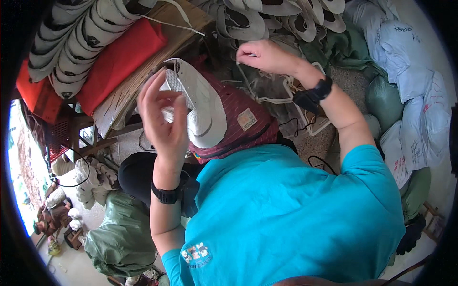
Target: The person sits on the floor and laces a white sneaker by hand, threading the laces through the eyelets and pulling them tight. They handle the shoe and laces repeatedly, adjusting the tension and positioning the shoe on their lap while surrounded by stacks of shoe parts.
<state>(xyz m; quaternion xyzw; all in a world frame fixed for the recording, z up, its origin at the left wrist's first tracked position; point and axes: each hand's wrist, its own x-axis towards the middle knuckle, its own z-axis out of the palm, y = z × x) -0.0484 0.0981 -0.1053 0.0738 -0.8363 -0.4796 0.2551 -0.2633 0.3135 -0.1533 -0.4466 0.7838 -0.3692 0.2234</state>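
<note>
A white shoe upper [208, 107] with a perforated panel rests on a maroon striped cloth bag [250, 112] across my lap. Over its left edge is my left hand [164, 117], fingers curved and apart, with nothing visible between them. The fingertips are close to the upper's top rim; whether they touch it I cannot tell. My right hand [267, 56] is raised off to the right, away from the upper, with its fingers pinched together. Something small and pale shows at the fingertips, too small to name.
Stacked grey-white shoe uppers [88, 45] and a red cloth [121, 64] lie on a wooden table [186, 28] at left. More uppers [286, 16] are piled at the far side. White sacks [405, 62] line the right; a green sack [121, 233] stands at lower left.
</note>
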